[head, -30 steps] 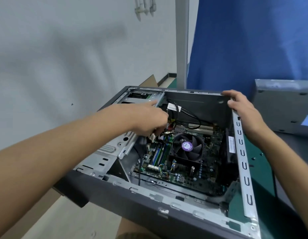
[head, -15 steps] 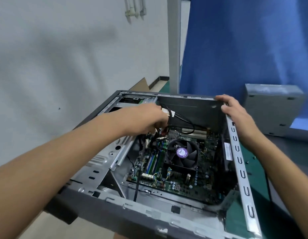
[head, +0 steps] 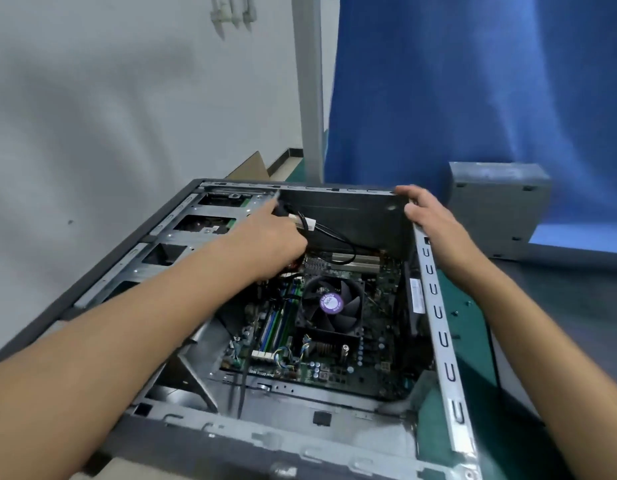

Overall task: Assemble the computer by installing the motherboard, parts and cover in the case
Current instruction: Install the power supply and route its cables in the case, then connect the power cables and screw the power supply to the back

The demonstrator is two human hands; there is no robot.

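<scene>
- The case (head: pixel 438 320) lies on its side with the open side up. The motherboard (head: pixel 369 355) is already flat on its floor, and the cooler fan (head: pixel 331 303) sits in the middle of the board.
- A cable bundle (head: pixel 334 237) with a white connector (head: pixel 309 224) hangs loose above the far part of the board, just beside the drive cage (head: pixel 182 244).
- The left hand (head: pixel 269 240) reaches into the case. Its fingers are curled round the bundle just behind the connector, though the back of the hand hides the grip itself.
- The right hand (head: pixel 435 220) holds the far right corner of the case, with the fingers laid over the rim and the thumb against the inner wall.
- I judge the wires to be soft and light, so they will bend and give no guidance. It is better to hold the stiff plastic plug body and not to pull on the wires.
- The board is probably fragile, so fingers should stay off its small parts and off the fan blades.
- The case is stiff sheet metal and likely heavy, with thin edges. The folded rim is the safe place to hold it.
- The case rests on a green mat (head: pixel 473 341). A grey box (head: pixel 497 209) stands behind it on the right, in front of a blue curtain (head: pixel 473 81).
</scene>
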